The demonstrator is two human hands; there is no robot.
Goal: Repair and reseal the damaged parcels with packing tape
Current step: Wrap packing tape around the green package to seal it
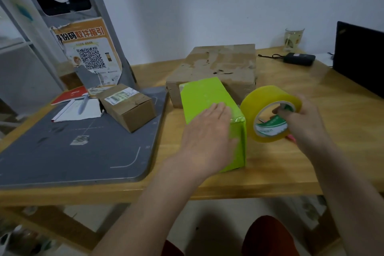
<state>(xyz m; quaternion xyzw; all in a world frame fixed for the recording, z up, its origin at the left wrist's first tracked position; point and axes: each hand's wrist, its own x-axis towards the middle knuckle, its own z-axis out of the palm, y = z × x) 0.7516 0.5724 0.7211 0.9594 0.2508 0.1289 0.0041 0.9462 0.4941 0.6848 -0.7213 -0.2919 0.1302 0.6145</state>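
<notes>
Green parcel (204,97) under flat left hand (207,131); right hand (301,118) grips tape roll (270,114).

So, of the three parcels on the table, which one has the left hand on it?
The bright green parcel: the left hand lies flat on its top. The small brown one and the large one are untouched.

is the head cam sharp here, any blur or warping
Head view: soft all over, with motion smear on the left hand pressing the green box and on the right hand gripping the tape roll; wide-angle bending curves the table edge and grey stand; lighting dim and even, no harsh glare.
</notes>
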